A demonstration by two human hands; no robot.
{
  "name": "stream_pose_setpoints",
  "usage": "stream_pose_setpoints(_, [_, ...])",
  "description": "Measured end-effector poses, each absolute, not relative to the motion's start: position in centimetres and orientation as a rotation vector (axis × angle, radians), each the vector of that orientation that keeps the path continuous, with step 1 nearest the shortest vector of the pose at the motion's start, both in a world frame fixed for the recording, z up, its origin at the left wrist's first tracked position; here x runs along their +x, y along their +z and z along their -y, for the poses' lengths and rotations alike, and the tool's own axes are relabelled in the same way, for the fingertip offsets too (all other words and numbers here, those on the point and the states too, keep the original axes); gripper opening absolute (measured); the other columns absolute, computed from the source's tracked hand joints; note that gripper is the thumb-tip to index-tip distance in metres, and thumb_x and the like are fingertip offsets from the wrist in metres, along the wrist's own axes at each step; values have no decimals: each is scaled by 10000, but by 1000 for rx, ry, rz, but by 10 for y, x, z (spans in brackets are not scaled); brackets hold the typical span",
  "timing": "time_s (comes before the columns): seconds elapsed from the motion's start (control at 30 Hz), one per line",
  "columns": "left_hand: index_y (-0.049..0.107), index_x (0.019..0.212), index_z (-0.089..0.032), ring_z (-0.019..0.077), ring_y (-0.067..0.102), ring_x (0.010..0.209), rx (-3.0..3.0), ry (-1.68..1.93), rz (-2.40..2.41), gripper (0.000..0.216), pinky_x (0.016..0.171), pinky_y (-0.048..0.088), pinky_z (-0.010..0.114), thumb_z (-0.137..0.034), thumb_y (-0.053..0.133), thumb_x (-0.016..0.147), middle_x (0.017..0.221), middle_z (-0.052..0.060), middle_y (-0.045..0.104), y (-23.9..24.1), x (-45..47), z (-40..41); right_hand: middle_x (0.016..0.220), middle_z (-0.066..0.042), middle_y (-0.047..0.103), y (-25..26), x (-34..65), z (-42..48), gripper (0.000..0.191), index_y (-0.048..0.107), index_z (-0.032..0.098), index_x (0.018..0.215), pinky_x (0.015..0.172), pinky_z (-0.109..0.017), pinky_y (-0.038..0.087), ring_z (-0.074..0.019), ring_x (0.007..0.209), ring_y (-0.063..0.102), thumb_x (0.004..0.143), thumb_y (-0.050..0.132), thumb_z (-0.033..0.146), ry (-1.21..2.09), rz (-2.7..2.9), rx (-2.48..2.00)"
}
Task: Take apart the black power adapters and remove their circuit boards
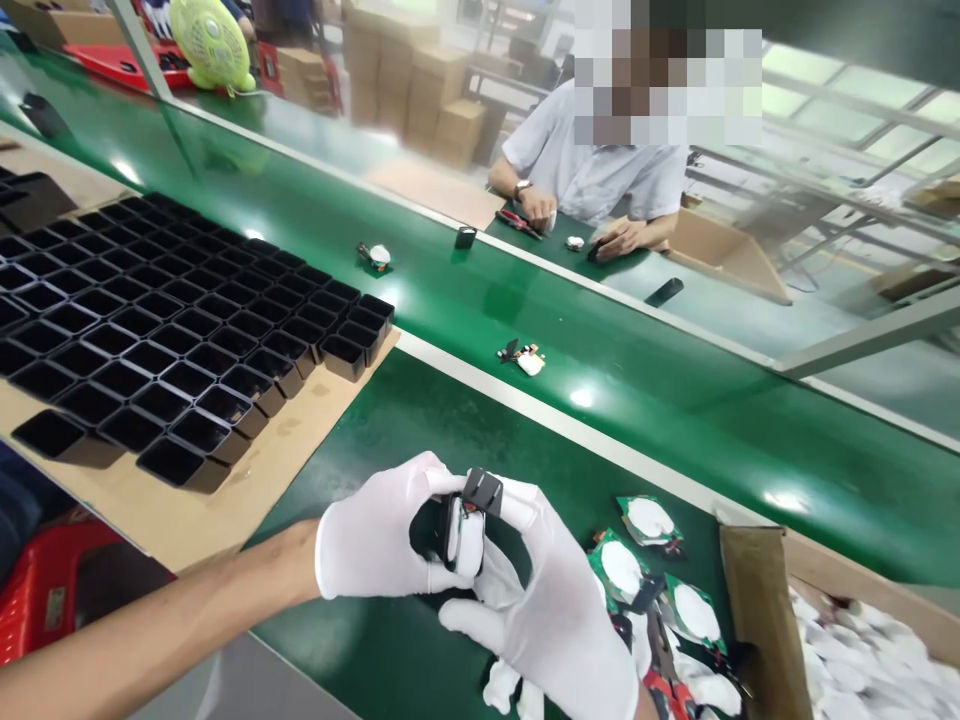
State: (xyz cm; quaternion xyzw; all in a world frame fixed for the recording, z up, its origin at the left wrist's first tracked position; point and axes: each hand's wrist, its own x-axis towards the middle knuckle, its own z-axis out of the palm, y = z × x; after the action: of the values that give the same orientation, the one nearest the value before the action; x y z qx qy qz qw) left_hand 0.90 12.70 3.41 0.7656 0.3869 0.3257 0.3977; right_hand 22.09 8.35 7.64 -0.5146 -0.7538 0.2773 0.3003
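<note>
Both my hands wear white gloves and meet over the green bench near its front edge. My left hand (379, 545) is closed around a black case (448, 530) with a small white-and-green part in it. My right hand (551, 605) pinches the same assembly from the right, its fingertip by a small black piece (482, 491) at the top. Several loose white-and-green parts (652, 575) lie on the bench just to the right of my hands.
Rows of empty black cases (172, 330) stand on cardboard at left. A cardboard box (757, 620) of white parts sits at right. On the green conveyor (450, 290) lie two small assemblies (525, 357). Across it a person (600, 170) sits working.
</note>
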Motion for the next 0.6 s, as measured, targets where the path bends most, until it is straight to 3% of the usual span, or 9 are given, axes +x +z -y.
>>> stream_pose_setpoints(0.17, [608,1112,-207,187,702,905,1758,1015,-875,520,894,658,384,-328,901,700,1013,15,627,44,4,-133,1254,-81,778,104,242,-113,311,752,245,1211,1078,-525,578,-314,1189,739,948,683,395,529,1938,-1689])
stream_pose_setpoints(0.23, [601,1098,-206,186,711,943,1657,1041,-847,490,953,660,396,-318,887,716,1018,11,603,47,5,-136,1214,-98,797,110,249,-148,341,770,218,1170,1097,-500,559,-318,1173,750,981,653,477,451,1918,-1942])
stream_pose_setpoints(0.3, [596,1077,-209,189,711,969,1589,1051,-864,483,980,657,403,-300,895,708,1033,9,593,50,4,-137,1311,-152,763,106,253,-192,461,729,167,1305,1118,-463,539,-332,1241,723,988,664,496,447,1958,-2107])
stream_pose_setpoints(0.43, [599,1057,-205,201,701,974,1619,1022,-999,500,988,635,430,-254,929,685,1040,12,621,57,-7,-134,1580,-300,532,77,254,-277,790,544,33,1531,1205,-471,455,-406,1427,587,938,774,502,369,1933,-2179])
stream_pose_setpoints(0.5, [604,1077,-205,215,694,997,1665,992,-1050,519,992,621,448,-245,939,682,1062,22,635,60,-20,-128,1574,-277,545,60,251,-305,752,539,60,1533,1197,-458,469,-364,1428,588,959,773,486,351,1939,-2174])
stream_pose_setpoints(0.6, [622,1130,-218,214,684,998,1714,1019,-1095,568,969,613,429,-225,961,674,1092,27,645,58,-43,-114,1473,-151,644,38,243,-328,540,628,171,1428,1144,-543,520,-310,1328,646,993,755,465,309,1984,-2140])
